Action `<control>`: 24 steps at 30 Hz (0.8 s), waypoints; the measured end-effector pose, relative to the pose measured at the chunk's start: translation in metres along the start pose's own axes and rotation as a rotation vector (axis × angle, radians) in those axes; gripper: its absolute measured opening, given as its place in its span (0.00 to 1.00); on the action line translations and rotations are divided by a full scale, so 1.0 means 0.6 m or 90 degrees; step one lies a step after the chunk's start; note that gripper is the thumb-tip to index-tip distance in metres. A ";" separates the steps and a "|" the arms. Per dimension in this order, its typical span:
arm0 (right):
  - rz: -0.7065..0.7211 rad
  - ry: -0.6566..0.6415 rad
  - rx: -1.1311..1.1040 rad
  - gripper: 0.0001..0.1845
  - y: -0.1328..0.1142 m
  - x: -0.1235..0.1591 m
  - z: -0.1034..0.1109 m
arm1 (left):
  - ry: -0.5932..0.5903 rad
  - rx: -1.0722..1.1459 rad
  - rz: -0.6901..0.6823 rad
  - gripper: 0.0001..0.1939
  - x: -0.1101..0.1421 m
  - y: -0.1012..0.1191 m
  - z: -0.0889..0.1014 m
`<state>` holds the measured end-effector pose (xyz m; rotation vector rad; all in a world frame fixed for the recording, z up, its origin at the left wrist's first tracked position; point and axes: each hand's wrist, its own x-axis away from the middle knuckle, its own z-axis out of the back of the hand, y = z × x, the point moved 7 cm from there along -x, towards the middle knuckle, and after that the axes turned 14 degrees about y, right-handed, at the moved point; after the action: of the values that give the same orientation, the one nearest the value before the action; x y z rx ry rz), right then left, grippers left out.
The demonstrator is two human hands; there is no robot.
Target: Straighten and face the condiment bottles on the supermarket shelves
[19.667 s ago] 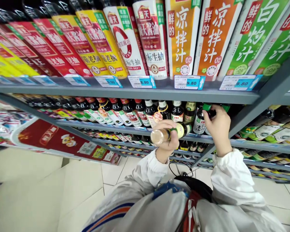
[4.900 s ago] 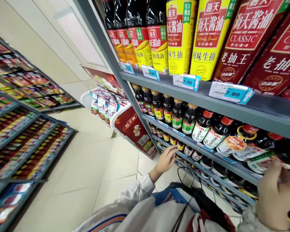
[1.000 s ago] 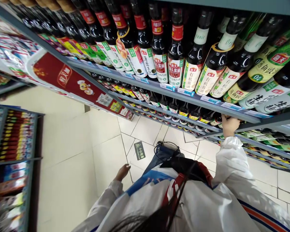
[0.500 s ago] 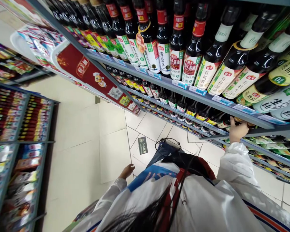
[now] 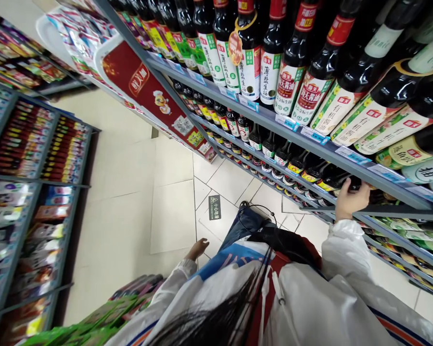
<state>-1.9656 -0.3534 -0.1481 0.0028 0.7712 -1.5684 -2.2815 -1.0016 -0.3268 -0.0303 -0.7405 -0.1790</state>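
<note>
Here you are at the tall grey shelving unit (image 5: 431, 209), slanting across the whole right side of your view, and beneath you runs the pale tiled floor (image 5: 119, 158). Your white jacket (image 5: 310, 307) fills the bottom of the scene, and off to your left stands a second rack (image 5: 39, 181), crammed with coloured packs. Up front, the dark bottles of the upper row (image 5: 272, 72) stand shoulder to shoulder, red, white and green labels facing you. A red panel (image 5: 140, 77) juts out at the far end of the unit, and green packets (image 5: 94, 317) show low down by your left sleeve. On the level below, a row of smaller bottles (image 5: 241, 126) leads right along to your right hand (image 5: 351, 198), and there's the action: thumb and fingers around the dark bottle top (image 5: 354, 184) on that lower level, just under the upper ledge, though whether they press tight I cannot tell. Your left hand (image 5: 198, 249) hangs over the floor with nothing in it, fingers loosely stretched, so your 2 hands are well apart. Near it on the tiles lies a dark floor sign (image 5: 214, 207), and smallest of all, blue-and-white price tags (image 5: 287, 122) line the upper ledge.
</note>
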 end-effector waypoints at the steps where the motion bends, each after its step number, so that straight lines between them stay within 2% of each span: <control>1: -0.013 -0.010 0.026 0.27 -0.006 -0.006 -0.012 | -0.003 0.009 0.001 0.19 -0.006 0.007 -0.005; 3: -0.047 -0.037 0.081 0.29 -0.012 -0.020 -0.038 | -0.004 0.024 0.000 0.19 -0.017 0.018 -0.012; 6: -0.077 -0.105 0.148 0.28 -0.015 -0.033 -0.073 | -0.003 0.037 -0.002 0.19 -0.025 0.026 -0.017; 9: -0.085 -0.150 0.196 0.27 -0.015 -0.035 -0.089 | -0.003 0.037 0.003 0.18 -0.024 0.021 -0.021; 14: -0.091 -0.156 0.241 0.27 -0.016 -0.035 -0.089 | -0.009 0.019 0.030 0.18 -0.014 -0.012 -0.030; 19: -0.067 -0.153 0.218 0.27 -0.022 -0.044 -0.081 | -0.014 0.024 0.054 0.19 -0.022 -0.041 -0.028; 21: -0.055 -0.148 0.188 0.30 -0.027 -0.034 -0.069 | -0.013 0.035 0.053 0.19 -0.034 -0.044 -0.024; 24: -0.024 -0.110 0.139 0.38 -0.052 0.007 -0.041 | -0.013 0.059 0.044 0.20 -0.060 -0.047 -0.014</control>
<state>-2.0049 -0.3471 -0.1545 0.0131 0.4645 -1.6579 -2.3069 -1.0246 -0.3583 0.0311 -0.7670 -0.0789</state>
